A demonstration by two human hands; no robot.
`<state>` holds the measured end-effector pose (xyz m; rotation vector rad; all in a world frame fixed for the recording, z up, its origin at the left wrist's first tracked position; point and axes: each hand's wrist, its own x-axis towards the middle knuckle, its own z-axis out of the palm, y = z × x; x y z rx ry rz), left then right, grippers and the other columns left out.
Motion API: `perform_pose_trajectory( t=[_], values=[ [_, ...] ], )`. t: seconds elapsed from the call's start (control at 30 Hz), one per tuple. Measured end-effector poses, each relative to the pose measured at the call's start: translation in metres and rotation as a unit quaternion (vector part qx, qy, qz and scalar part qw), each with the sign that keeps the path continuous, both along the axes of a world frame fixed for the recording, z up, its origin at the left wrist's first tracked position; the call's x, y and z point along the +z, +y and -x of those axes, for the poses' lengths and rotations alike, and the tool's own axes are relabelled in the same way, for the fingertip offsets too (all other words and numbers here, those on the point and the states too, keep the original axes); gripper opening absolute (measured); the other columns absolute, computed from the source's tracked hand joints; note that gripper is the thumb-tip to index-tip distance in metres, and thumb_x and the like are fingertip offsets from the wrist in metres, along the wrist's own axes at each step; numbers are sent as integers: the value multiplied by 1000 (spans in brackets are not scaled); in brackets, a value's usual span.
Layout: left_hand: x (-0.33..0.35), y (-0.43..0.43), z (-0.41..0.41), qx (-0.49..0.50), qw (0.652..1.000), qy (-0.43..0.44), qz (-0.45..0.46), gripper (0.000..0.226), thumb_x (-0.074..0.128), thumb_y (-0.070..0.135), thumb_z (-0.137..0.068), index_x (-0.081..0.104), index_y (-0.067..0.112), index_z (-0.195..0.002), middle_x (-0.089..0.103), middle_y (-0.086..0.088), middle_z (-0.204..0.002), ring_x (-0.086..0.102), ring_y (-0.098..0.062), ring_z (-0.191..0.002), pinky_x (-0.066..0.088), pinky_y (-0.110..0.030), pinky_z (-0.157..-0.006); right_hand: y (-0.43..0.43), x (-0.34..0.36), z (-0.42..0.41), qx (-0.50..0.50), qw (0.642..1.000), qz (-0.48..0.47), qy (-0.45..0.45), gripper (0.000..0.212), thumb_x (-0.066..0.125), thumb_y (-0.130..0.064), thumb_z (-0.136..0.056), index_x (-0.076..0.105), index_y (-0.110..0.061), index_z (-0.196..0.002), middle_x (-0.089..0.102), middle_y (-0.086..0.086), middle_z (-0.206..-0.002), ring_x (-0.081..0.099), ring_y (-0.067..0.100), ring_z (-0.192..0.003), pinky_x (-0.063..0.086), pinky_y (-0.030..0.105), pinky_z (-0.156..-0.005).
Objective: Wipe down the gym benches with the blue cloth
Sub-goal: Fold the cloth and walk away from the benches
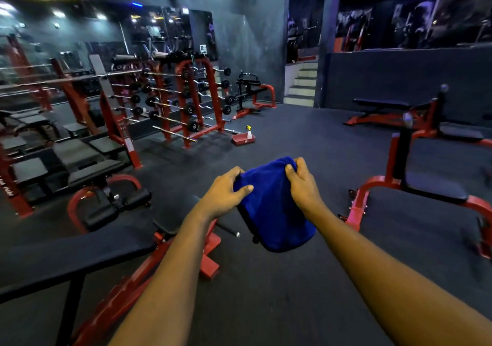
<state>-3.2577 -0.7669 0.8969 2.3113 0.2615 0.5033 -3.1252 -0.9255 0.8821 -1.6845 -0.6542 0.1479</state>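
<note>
So both hands were out in front, each clamped on the top edge of the blue cloth. The left hand had its fingers curled over the upper left corner with the thumb pressed flat on the front of the fabric. The right hand was pinching the upper right corner, knuckles bunched up over the fold. The cloth hung down between them in the air, folded over on itself, well above the dark rubber floor and not touching any bench.

Just below and to the left of the hands there was a black padded bench on a red frame, running off toward the lower left. Another red-framed bench sat off to the right, and a flat one stood farther back by the right-hand wall.

Further out on the floor, a small red tray sat with a spray bottle standing in it, right by the foot of the red barbell rack. More red racks and black pads crowded the left side, and a short flight of steps went up at the back.
</note>
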Motion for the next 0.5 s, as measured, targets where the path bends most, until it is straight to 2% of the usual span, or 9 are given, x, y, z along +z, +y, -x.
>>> perform_pose_trajectory(
  t=[0.07,0.13,0.2,0.27,0.37,0.5],
  values=[
    [8,42,-52,18,999,-23,14,14,61,22,-95,50,25,-87,64,0,-85,60,-9,-74,42,-17,-61,44,8,-48,-6,1000,-3,11,28,40,-35,-105,50,-9,-100,52,-3,-80,48,7,-69,40,23,-61],
    [18,78,-102,41,997,-57,17,11,59,21,-96,51,25,-90,65,-2,-85,62,-14,-76,46,-21,-60,84,10,-95,4,998,-14,58,27,47,-38,-102,58,-13,-105,62,-4,-94,57,8,-83,47,26,-71],
    [24,105,-142,54,995,-86,19,7,58,21,-96,52,23,-94,62,-2,-84,60,-11,-71,43,-17,-58,113,4,-135,43,995,-12,85,27,53,-37,-99,65,-17,-113,69,-3,-110,63,12,-101,51,35,-90],
    [23,143,-195,63,994,-94,11,7,58,23,-97,52,23,-97,61,-1,-86,58,-7,-70,40,-12,-56,151,-5,-186,63,995,-12,70,28,53,-35,-100,65,-21,-121,69,-4,-118,63,13,-109,50,38,-98],
    [13,200,-273,75,993,-92,12,8,58,24,-97,53,19,-99,63,-2,-92,61,-11,-78,44,-14,-57,201,-10,-260,44,998,-33,36,29,48,-36,-102,60,-25,-126,66,-7,-120,61,10,-109,50,34,-95],
    [5,270,-387,90,992,-92,15,12,58,24,-97,54,14,-102,65,-4,-94,64,-16,-83,53,-31,-67,272,-6,-380,55,998,-23,8,24,45,-35,-104,59,-25,-121,65,-7,-112,61,10,-103,51,33,-91]
  ],
)
